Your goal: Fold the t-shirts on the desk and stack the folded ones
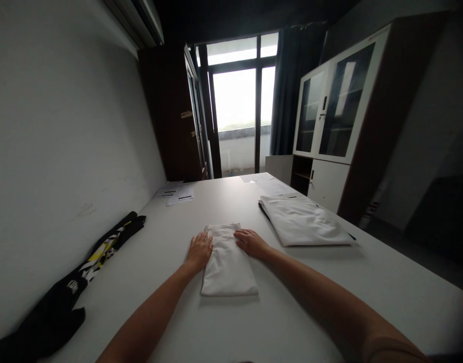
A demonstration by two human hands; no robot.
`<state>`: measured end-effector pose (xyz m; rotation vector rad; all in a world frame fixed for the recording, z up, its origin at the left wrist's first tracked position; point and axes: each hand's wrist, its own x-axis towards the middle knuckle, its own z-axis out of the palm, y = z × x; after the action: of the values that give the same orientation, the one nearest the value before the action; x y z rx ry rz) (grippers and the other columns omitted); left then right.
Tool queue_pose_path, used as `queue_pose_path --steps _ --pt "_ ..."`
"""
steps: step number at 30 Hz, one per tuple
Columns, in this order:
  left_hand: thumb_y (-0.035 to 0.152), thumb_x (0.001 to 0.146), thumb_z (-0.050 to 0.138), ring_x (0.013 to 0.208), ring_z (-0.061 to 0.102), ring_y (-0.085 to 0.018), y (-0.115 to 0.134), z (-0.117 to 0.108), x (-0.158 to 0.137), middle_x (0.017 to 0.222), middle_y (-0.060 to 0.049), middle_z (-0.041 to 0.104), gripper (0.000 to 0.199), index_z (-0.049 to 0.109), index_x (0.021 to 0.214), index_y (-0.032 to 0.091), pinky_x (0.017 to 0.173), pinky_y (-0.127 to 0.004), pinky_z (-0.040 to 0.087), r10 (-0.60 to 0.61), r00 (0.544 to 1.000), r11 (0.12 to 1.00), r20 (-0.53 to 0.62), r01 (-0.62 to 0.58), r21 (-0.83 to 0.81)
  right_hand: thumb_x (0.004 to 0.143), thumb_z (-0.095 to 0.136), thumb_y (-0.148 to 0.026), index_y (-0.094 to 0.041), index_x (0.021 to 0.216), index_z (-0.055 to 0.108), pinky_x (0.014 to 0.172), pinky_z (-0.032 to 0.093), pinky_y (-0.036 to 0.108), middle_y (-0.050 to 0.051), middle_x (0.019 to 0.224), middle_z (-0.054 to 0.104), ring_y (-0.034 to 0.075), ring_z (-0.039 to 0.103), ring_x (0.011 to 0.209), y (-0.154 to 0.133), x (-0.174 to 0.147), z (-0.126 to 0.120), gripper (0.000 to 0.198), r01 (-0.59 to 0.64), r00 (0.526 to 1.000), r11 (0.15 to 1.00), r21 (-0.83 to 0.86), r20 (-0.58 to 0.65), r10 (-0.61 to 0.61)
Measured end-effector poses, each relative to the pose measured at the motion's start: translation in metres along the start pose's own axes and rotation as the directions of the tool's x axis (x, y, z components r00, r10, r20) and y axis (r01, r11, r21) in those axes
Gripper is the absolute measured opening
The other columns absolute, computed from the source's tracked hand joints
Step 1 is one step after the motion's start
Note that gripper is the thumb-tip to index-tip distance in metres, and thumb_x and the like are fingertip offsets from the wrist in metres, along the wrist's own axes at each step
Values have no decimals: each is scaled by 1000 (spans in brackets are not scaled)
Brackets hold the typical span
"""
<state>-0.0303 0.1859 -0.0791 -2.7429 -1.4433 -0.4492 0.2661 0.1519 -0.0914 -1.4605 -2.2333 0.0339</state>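
A white garment (229, 267), folded into a narrow rectangle, lies flat on the white table in front of me. Its far end is gathered and slightly wrinkled. My left hand (199, 250) rests along its left edge near the far end, fingers stretched out. On the opposite edge, my right hand (251, 243) lies with its fingers extended onto the cloth. Neither hand grips the fabric. What exact kind of garment it is cannot be made out.
A larger folded white cloth (307, 222) with dark edges beneath lies to the right. Black clothing with a yellow pattern (103, 254) lies along the left wall. Papers (180, 194) sit at the table's far left. Beyond the table (224, 196) stand cabinets (330, 111).
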Motion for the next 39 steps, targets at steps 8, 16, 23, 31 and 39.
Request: queue_pose_path --steps 8,16,23,31,39 --pt "28 104 47 139 51 -27 31 -22 -14 152 -8 55 41 58 143 26 124 -51 32 406 914 904 5 -401 -151 105 46 -30 -27 132 71 117 39 41 6 140 67 23 58 134 2 3 2 36 -60 997 998 2 -46 60" --pt "41 103 53 146 45 -31 76 -48 -40 158 -11 49 49 52 150 27 123 -51 33 631 773 765 68 -606 -218 102 51 -29 -25 124 73 112 42 37 7 132 71 23 62 127 0 3 -5 31 -161 984 987 -17 -79 159" --pt "51 103 52 148 43 -32 102 -54 -58 162 -11 45 58 43 157 29 124 -55 29 731 672 673 120 -680 -291 100 56 -34 -25 123 73 113 39 38 8 133 70 26 61 128 3 1 -10 30 -236 971 968 -86 -68 231" --pt "46 99 59 147 45 -29 88 -46 -46 160 -6 49 56 49 153 31 126 -50 28 724 685 671 86 -669 -319 100 55 -34 -25 123 73 113 38 38 9 135 69 27 60 129 3 1 -9 30 -229 973 969 -97 -66 223" --pt "21 83 62 129 58 -28 81 -44 -39 140 -5 65 52 64 134 29 117 -45 39 615 787 767 37 -587 -260 98 58 -34 -26 122 71 111 38 37 9 131 70 27 59 128 3 1 -7 29 -242 970 966 -95 -64 236"
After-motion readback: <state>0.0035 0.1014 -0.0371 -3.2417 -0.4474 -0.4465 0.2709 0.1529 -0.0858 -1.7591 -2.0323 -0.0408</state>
